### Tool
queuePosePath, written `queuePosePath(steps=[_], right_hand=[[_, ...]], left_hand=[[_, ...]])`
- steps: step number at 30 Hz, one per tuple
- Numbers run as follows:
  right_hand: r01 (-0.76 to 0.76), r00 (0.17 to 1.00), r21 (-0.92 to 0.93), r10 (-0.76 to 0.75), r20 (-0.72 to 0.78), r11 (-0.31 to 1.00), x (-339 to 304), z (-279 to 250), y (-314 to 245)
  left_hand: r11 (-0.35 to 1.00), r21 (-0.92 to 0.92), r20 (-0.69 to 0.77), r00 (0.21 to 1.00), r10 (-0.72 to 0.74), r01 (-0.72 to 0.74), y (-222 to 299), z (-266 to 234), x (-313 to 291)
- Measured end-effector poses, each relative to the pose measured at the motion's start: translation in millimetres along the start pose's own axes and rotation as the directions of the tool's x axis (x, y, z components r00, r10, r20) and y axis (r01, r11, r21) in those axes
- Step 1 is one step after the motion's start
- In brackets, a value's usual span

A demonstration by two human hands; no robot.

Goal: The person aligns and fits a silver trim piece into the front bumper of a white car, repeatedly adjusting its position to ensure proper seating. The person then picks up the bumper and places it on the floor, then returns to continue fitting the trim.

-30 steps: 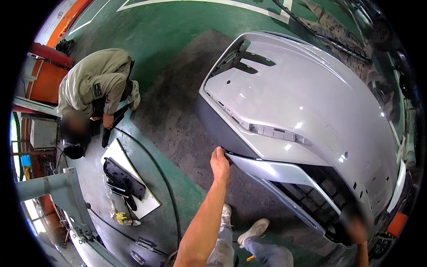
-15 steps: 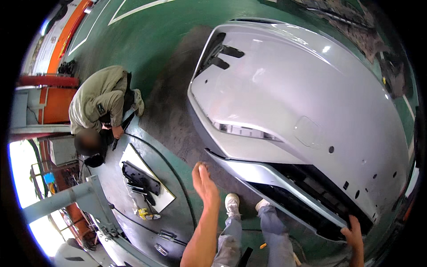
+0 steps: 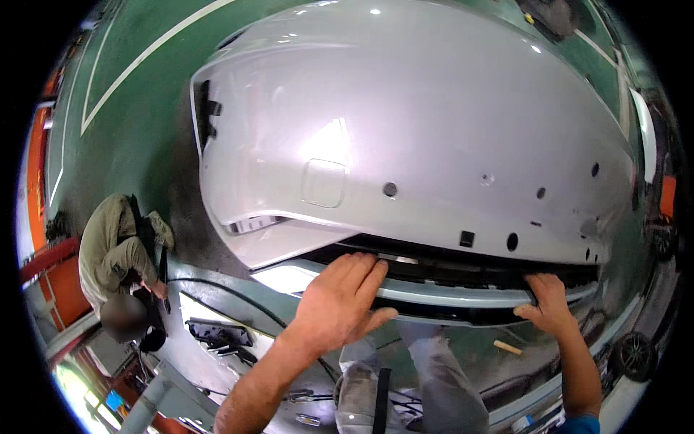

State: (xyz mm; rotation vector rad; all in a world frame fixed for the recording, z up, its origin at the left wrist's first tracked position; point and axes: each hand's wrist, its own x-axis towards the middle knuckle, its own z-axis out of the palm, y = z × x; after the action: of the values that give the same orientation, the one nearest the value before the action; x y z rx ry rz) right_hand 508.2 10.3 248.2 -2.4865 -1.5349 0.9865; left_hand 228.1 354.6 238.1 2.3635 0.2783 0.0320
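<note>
A large silver car bumper point(image 3: 426, 123) with round and square holes fills the upper middle of the view. Along its near edge runs a shiny silver trim strip point(image 3: 448, 293) with dark openings above and below it. My left hand point(image 3: 343, 300) lies over this strip, fingers pressed together and hooked over its far side, thumb toward me. Farther right, my right hand point(image 3: 547, 304) grips the same strip, with fingertips in the dark gap and the thumb on the near side. The fingertips of both hands are partly hidden.
A co-worker point(image 3: 112, 253) crouches at the left, holding a dark strip. Black plastic parts point(image 3: 217, 336) lie on a white board close by. A black hose point(image 3: 238, 293) curves across the floor. A wooden-looking stick point(image 3: 507, 347) and a car wheel point(image 3: 636, 354) are at the right.
My left hand, raised and apart from the bumper before, is now on its trim strip. My right hand holds the strip throughout. The view has turned, so the bumper appears farther left and more level.
</note>
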Motion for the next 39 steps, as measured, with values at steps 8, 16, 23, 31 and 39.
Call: queuePosePath(steps=[8, 16, 23, 31, 39], right_hand=[[-0.04, 0.999, -0.012, 0.04, 0.019, 0.999, -1, -5, -4], [-0.065, 0.997, -0.038, 0.066, 0.029, 0.997, 2, -17, -23], [-0.062, 0.988, -0.054, 0.054, -0.142, 0.997, 10, -19, -57], [0.1, 0.953, 0.001, -0.096, -0.288, 0.995, 16, -20, -73], [0.113, 0.991, -0.007, -0.113, 0.067, 0.994, 55, -1, -77]], left_hand=[[0.987, 0.002, 0.185, 0.97, 0.155, -0.158, 14, 29, 37], [0.974, 0.216, 0.7, 0.685, -0.2, 0.064, 30, 36, 76], [0.97, 0.211, 0.698, 0.676, -0.236, 0.12, 33, 36, 82], [0.955, 0.284, 0.658, 0.707, -0.259, 0.086, 41, 41, 84], [0.956, 0.28, 0.659, 0.707, -0.257, 0.086, 39, 44, 83]])
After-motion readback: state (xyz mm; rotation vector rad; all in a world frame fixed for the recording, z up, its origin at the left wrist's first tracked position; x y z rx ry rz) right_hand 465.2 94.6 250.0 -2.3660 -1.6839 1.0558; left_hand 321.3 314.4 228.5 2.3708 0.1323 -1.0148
